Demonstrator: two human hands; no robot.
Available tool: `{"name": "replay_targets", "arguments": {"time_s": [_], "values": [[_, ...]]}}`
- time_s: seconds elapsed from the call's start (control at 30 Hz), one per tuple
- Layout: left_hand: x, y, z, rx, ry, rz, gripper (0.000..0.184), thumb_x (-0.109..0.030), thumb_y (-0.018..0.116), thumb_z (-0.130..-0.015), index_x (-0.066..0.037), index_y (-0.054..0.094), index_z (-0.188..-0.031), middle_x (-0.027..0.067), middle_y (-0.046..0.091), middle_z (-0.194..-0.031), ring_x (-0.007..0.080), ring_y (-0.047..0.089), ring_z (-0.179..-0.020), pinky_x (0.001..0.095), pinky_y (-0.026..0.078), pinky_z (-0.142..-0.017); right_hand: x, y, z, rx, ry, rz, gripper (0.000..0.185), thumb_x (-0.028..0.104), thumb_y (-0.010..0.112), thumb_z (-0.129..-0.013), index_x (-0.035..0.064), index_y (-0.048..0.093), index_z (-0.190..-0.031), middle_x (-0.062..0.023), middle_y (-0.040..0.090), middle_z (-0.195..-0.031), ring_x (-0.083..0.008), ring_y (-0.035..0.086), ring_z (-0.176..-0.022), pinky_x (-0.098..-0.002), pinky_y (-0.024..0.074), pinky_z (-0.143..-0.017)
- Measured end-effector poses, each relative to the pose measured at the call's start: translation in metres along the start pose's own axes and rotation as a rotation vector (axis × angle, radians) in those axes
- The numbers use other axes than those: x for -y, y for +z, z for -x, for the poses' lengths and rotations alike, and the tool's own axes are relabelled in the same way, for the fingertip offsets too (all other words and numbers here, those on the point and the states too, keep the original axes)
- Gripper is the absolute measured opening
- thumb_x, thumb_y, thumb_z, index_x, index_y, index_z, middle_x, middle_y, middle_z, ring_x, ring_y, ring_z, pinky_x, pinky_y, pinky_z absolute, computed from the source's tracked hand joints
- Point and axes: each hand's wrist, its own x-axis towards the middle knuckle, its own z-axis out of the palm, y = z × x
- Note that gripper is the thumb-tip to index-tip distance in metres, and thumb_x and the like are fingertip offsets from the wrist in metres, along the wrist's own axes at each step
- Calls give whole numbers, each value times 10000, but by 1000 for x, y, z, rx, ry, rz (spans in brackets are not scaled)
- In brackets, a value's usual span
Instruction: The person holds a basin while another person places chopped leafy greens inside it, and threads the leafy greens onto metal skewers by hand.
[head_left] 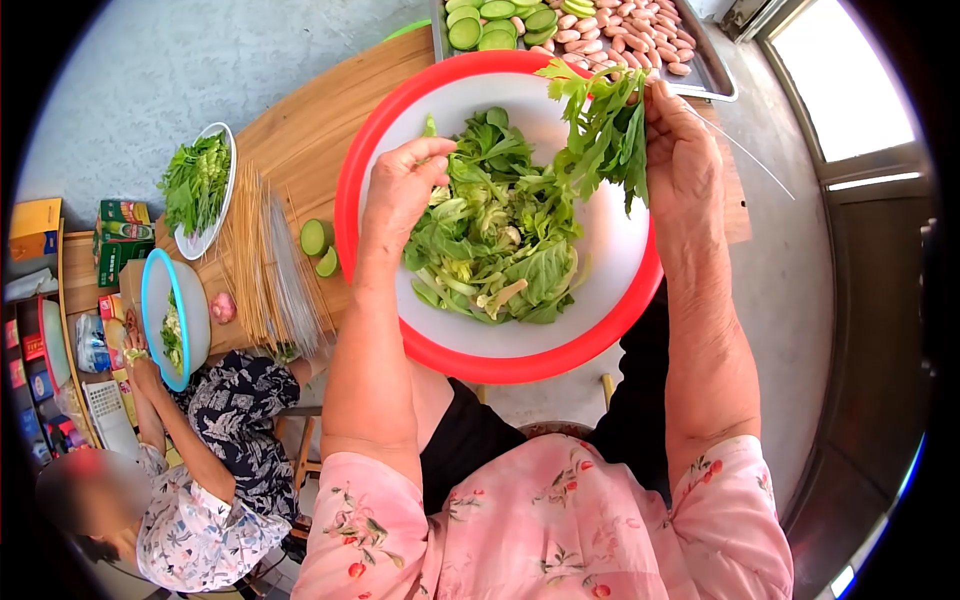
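Observation:
A large white basin with a red rim (500,368) holds loose green leaves (500,230). My right hand (683,150) is closed on a bunch of leafy greens (603,130) and a thin skewer, whose pale length sticks out to the right. The bunch hangs over the basin's upper right part. Over the basin's left rim is my left hand (405,185), its fingertips curled close together beside the leaves. Whether anything small is between those fingertips is too unclear to tell.
On the wooden table (320,110) lie skewers (255,265), cut green pieces (316,237) and a white dish (226,190) of greens. A metal tray (437,25) holds sliced vegetables and sausages. Another person (210,510) sits left, hands at a blue-rimmed basin (200,315).

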Motion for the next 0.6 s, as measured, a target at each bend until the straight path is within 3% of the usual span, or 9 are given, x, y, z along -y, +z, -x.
{"name": "replay_targets", "arguments": {"time_s": [0.07,0.13,0.17,0.3,0.4,0.43,0.47,0.53,0.6], "values": [[19,3,-4,51,68,-177,262,-28,564,-799,-75,637,-1047,52,629,-1003,151,614,-837,284,495,-737,-1,-1,0,-2,16,-1,234,136,543,-872,-25,575,-1039,-84,616,-877,-148,578,-774,-270,498,-707],[20,19,-1,7,549,-805,272,-11,542,-790,-70,637,-1037,109,579,-1136,220,585,-971,354,475,-830,-1,0,0,-5,31,-1,228,135,539,-874,-27,575,-1030,-85,616,-873,-150,579,-771,-273,500,-701],[19,23,0,161,409,-815,292,-26,529,-795,-62,610,-1073,134,472,-1272,274,526,-1054,378,423,-923,0,1,1,19,40,-8,214,134,539,-875,-27,577,-1011,-86,615,-869,-149,578,-765,-273,499,-696],[37,39,-1,212,238,-886,337,-70,522,-814,-45,539,-1150,152,396,-1328,305,504,-1084,347,396,-955,-1,-1,0,34,33,4,186,134,544,-874,-25,579,-965,-92,612,-872,-148,576,-756,-270,492,-689],[38,36,-5,85,273,-666,345,-80,525,-825,-12,525,-1163,165,402,-1324,306,479,-1124,355,393,-952,-2,-4,-2,20,31,-2,178,136,549,-872,-23,579,-945,-91,612,-872,-149,576,-751,-265,486,-697],[36,35,-8,-6,325,-624,344,-85,542,-830,8,533,-1161,148,530,-1208,241,585,-971,328,484,-775,-1,-3,-2,17,27,-2,178,136,549,-872,-23,579,-945,-91,612,-872,-149,576,-751,-265,486,-697],[33,31,-8,-4,329,-624,344,-85,542,-830,8,533,-1161,148,530,-1208,241,585,-971,328,484,-775,0,-2,-1,19,30,-2,176,146,552,-877,-16,580,-938,-74,603,-854,-136,570,-745,-255,489,-702],[-4,22,1,40,-140,106,337,-68,559,-822,13,551,-1149,124,631,-1017,143,620,-729,240,467,-551,1,-3,-2,24,31,-6,175,155,554,-881,-10,581,-932,-57,593,-836,-122,563,-739,-244,493,-708],[-3,21,2,-26,-62,306,310,-48,558,-813,28,574,-1114,104,654,-903,73,570,-565,167,369,-436,-2,-4,-3,39,32,-24,175,152,555,-879,-12,582,-931,-62,596,-842,-129,562,-738,-248,491,-711]]}}
